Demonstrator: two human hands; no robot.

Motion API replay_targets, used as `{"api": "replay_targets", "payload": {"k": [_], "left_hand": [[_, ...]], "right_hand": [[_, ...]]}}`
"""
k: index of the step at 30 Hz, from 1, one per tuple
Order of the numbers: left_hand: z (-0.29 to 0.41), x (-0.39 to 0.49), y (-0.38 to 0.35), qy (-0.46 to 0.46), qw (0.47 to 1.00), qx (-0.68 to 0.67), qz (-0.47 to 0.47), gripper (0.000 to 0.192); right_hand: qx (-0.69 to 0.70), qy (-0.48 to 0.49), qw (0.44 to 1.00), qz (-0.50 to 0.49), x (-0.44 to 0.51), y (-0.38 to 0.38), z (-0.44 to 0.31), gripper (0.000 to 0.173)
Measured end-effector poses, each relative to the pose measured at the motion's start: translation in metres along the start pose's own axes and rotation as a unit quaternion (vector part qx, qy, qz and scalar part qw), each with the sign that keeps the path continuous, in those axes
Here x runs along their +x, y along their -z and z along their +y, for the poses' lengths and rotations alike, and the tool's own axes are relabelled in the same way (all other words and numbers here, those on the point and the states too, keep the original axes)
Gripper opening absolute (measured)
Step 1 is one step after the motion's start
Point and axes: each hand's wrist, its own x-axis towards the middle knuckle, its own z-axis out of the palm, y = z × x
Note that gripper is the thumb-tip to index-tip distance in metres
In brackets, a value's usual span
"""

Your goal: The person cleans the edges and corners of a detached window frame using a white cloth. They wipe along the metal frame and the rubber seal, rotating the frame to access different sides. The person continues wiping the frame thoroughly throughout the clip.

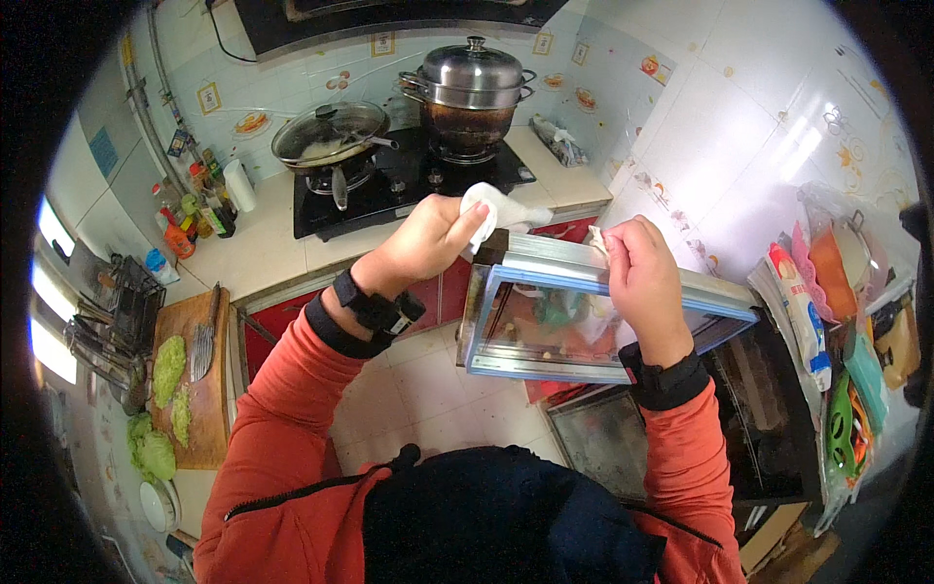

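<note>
My left hand (430, 237) grips a folded white paper towel or cloth (503, 208), whose loose end sticks out to the right. Just below it is the left corner of a glass-panelled door or drawer front (554, 252) with a metal frame and blue edging. Over the top rail of that frame, my right hand (642, 270) pinches a small crumpled whitish piece (598, 239); whether it is paper or cloth I cannot tell. Behind the glass, green and white plastic bags show.
A lidded frying pan (332, 139) and a steamer pot (471, 95) stand on the black gas hob (408, 182). At left, a cutting board (208, 431) bears a kitchen knife (204, 339) and shredded green vegetable (169, 369). Bottles (215, 208) stand by the wall. Bags (839, 292) hang at right.
</note>
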Motion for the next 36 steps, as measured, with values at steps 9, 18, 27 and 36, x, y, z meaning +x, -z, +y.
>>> {"api": "replay_targets", "payload": {"k": [9,18,27,36], "left_hand": [[0.029,-0.005,0.012,-0.307,0.888,0.339,-0.036,0.053],[0.041,0.005,0.007,-0.358,0.851,0.376,-0.079,0.038],[0.042,-0.004,0.016,-0.395,0.864,0.298,-0.096,0.033],[0.055,-0.008,0.005,-0.318,0.856,0.389,-0.123,0.049]], "right_hand": [[-0.001,0.011,1.0,0.007,-0.002,0.001,-0.002,0.005],[0.0,0.017,1.0,0.011,-0.002,0.002,-0.004,0.006],[0.009,0.012,1.0,0.009,-0.007,0.005,-0.006,0.008],[0.012,0.012,1.0,0.007,-0.005,0.006,-0.008,0.01]]}}
